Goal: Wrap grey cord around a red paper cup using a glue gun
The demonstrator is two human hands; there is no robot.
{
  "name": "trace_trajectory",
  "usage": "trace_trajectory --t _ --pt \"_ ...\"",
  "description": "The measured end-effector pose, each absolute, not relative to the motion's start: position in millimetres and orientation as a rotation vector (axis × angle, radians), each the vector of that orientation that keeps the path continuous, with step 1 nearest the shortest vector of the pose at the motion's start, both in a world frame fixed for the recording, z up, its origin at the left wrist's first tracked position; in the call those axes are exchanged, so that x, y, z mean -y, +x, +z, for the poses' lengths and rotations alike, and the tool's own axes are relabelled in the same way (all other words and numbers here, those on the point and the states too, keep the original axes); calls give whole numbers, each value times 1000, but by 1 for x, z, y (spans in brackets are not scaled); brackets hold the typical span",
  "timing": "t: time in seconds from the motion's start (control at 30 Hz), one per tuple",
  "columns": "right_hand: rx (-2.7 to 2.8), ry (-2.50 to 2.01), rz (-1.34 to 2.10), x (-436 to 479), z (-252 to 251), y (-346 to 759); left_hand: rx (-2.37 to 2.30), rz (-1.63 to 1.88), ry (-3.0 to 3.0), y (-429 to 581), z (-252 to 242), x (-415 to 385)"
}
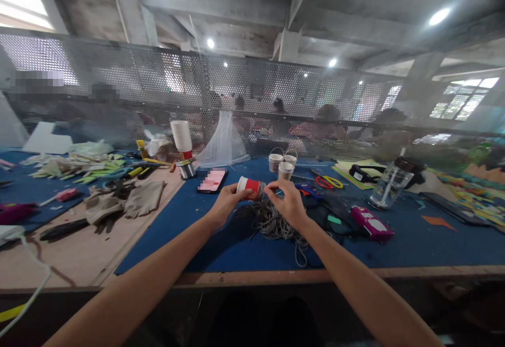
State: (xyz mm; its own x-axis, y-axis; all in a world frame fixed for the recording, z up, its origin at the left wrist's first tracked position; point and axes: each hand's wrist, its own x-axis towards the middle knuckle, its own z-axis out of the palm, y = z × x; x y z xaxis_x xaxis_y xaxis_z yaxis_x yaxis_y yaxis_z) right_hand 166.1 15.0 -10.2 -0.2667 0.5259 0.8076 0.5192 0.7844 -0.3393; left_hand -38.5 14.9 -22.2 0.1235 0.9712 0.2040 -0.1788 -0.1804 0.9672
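Observation:
My left hand [227, 204] is closed round a small red and white paper cup [248, 185], which lies on its side with the white rim to the left. My right hand [287, 201] has its fingertips pinched together at the cup's right end; whatever they hold is too small to make out. Beneath both hands lies a tangled heap of grey cord [276, 222] on the blue table mat [173, 242]. Just beyond stand several small cups with thin loop handles, among them a white one [285, 170].
Left are a phone [212, 180], a wire spool [185, 169], stacked paper cups [181, 135] and work gloves [144, 200]. Right are scissors [329, 182], a magenta box [371, 223] and a clear bottle [389, 186]. A perforated screen [252, 84] rises behind the table.

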Motion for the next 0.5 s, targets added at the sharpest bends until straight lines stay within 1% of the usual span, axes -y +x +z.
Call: trace_trajectory --t 0.5 --pt "1930 -739 54 -12 -9 164 -914 1348 1301 -38 -21 -15"
